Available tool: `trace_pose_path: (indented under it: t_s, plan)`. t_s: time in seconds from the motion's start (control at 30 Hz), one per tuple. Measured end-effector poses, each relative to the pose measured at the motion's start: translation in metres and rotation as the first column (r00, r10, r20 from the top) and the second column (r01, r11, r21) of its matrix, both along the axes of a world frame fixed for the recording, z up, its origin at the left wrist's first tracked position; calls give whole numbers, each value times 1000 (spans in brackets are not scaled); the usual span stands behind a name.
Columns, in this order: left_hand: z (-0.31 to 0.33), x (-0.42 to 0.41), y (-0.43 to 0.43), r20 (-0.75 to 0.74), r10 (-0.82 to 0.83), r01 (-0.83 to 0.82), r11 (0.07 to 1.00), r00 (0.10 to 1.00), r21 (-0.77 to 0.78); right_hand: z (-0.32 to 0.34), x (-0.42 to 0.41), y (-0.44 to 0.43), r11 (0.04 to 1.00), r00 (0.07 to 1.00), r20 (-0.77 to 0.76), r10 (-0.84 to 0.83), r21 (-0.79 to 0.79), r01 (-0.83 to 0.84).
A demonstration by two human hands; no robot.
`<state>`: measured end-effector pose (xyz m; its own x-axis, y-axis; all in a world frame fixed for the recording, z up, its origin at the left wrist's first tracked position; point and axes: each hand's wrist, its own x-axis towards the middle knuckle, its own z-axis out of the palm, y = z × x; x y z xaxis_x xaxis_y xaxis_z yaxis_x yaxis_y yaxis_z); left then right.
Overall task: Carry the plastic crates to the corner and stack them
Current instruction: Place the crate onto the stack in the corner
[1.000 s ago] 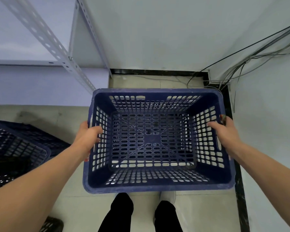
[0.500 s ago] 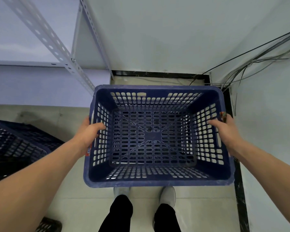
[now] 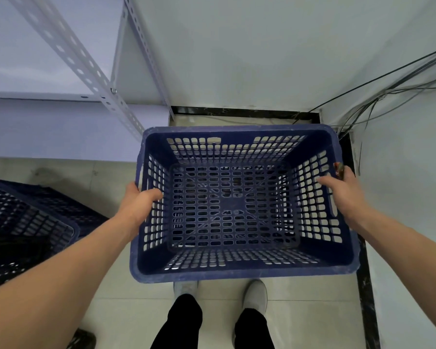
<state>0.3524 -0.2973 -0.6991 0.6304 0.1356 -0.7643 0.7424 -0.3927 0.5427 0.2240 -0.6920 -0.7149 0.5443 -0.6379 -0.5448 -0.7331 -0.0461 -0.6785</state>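
An empty dark blue perforated plastic crate (image 3: 237, 270) hangs in front of me above the tiled floor, close to the room's corner. My left hand (image 3: 139, 201) grips its left rim, thumb inside the wall. On the opposite side my right hand (image 3: 340, 187) grips the right rim, thumb inside too. More blue crates (image 3: 30, 222) sit on the floor at the left edge of view, partly cut off.
A white metal shelf frame (image 3: 106, 94) stands at the back left. Black cables (image 3: 378, 96) run down the right wall into the corner. A dark skirting strip (image 3: 237, 112) borders the floor. My feet in grey shoes (image 3: 256, 293) stand just behind the crate.
The crate has moved a little forward toward the corner with both hands still gripping it; both feet now stand side by side beneath it.
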Motion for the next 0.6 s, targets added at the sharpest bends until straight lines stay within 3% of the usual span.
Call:
trace_pose_path:
  t_s: [0.17,0.6]
  plan:
    - [8,14,-8,38,37,-35,998,999,-49,-2,-6,-4,1000,1000,-16,9,23,-9]
    - [2,12,1,104,83,-78,996,991,-43,0,-12,3,967,957,146,-253,62,246]
